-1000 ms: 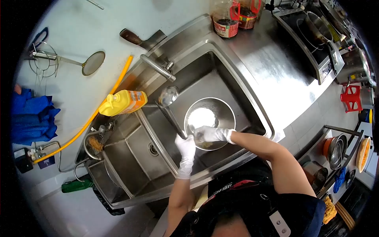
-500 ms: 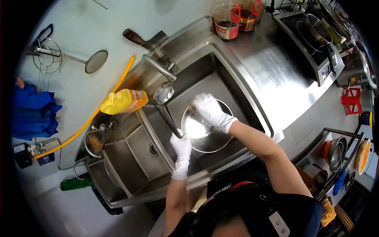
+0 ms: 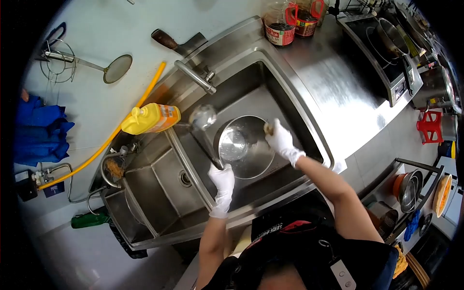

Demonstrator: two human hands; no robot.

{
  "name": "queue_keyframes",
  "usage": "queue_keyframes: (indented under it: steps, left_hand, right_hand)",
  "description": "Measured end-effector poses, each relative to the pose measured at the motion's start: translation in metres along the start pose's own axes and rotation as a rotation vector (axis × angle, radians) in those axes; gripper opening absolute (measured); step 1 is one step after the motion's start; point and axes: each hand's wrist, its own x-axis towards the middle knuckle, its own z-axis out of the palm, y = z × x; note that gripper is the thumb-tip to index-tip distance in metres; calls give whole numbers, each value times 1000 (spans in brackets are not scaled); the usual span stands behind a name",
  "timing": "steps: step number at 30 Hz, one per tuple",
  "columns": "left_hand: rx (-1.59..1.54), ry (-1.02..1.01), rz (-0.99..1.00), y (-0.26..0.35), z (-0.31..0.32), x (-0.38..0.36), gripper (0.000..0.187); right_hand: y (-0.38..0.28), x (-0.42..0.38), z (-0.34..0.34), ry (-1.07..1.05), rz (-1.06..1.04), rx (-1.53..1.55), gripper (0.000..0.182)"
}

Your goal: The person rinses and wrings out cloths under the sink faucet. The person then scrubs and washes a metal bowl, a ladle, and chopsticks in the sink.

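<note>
Left hand [image 3: 221, 180], white-gloved, closed around the dark handle of a ladle [image 3: 203, 117], at the handle's near end, close to the divider between the two basins. Ladle running up and away from that grip, its round metal cup raised just under the faucet [image 3: 195, 77] and just left of the bowl's rim. Right hand [image 3: 279, 138], also white-gloved, fingers curled around a small brownish scrubber [image 3: 268, 127], pressed at the right rim of a steel bowl [image 3: 244, 147]. Bowl tilted inside the right basin of the sink [image 3: 299, 123], shiny inside facing up.

Left basin beside it, with a round drain and a strainer basket [image 3: 114, 169] holding orange-brown scraps at its far corner. Yellow dish-soap bottle [image 3: 151, 118] lying on its side on the ledge behind the divider, a yellow hose [image 3: 104, 147] running along the wall. Cleaver [image 3: 178, 42] and skimmer [image 3: 116, 68] against the wall, sauce jars [image 3: 280, 23] on the counter beyond the sink.
</note>
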Motion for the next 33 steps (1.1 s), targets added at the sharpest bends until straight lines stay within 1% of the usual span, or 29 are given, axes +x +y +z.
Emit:
queue_keyframes:
  steps: [1,2,4,5,6,8,9,10,12,13,14,15,16,18,20,21,22,24,26,27,28,30,32,33]
  left_hand:
    - [50,-83,1,6,-4,1,17]
    - [44,-73,2,8,-5,2,16]
    - [35,-57,2,9,-3,6,16]
    - [10,-44,-61,12,-1,8,15]
    - [31,-51,-61,13,-2,10,14]
    - [75,-66,-62,15,-8,16,13]
    - [72,-62,-7,14,-9,18,10]
    - [88,-55,82,15,-6,17,10]
    - [84,-5,132,16,-3,17,12]
    - [94,-1,155,14,0,15,17]
    - [101,6,177,12,3,12,22]
    - [49,1,133,6,7,11,23]
    - [-3,-7,91,2,10,11,23]
    - [-62,-2,6,6,8,12,24]
    - [-63,28,-43,-8,2,17,22]
    - [-41,36,-80,-4,-3,20,24]
    - [-28,19,-71,-3,-7,22,25]
    - [-51,23,-111,-4,-3,19,25]
    - [-131,82,-177,-2,9,14,25]
    - [-101,72,-188,-3,14,9,24]
    - [-116,59,-136,-4,18,5,25]
    - [-128,6,-126,-1,14,5,24]
    - [-255,-63,-344,7,4,4,25]
    - [-238,-52,-283,9,2,6,27]
  right_hand:
    - [-2,15,-3,43,-259,-139,28]
    - [-5,24,-4,87,-518,-276,26]
    - [-32,13,-24,110,-842,-570,18]
    - [-29,10,-26,166,-1071,-629,23]
    - [-30,10,-26,53,-1165,-606,34]
    - [-16,20,-7,125,-1208,-627,43]
    - [-9,23,-8,59,-1259,-1139,49]
    - [-5,18,-1,-23,-1183,-1363,47]
    - [13,2,34,-118,-946,-1100,45]
    - [11,-15,40,-306,-773,-957,46]
    - [-4,-22,43,-727,-560,-704,51]
    - [-24,-43,28,-905,-389,-111,52]
    - [-19,-62,46,-780,-557,631,53]
    - [-34,-78,44,-790,-440,775,59]
    - [-27,-71,19,-652,-776,-75,58]
    - [-8,-63,16,-583,-899,-357,45]
    - [17,-55,16,-223,-1054,-617,30]
    - [19,-49,14,-191,-972,-681,25]
    - [-2,-60,39,-438,-649,-631,26]
    - [-22,-74,37,-329,-681,-326,19]
    - [-27,-78,59,-197,-670,-148,14]
    - [-37,-78,53,-260,-701,-149,15]
    - [-33,-70,25,-339,-722,-67,17]
    - [-26,-59,11,-424,-726,-138,23]
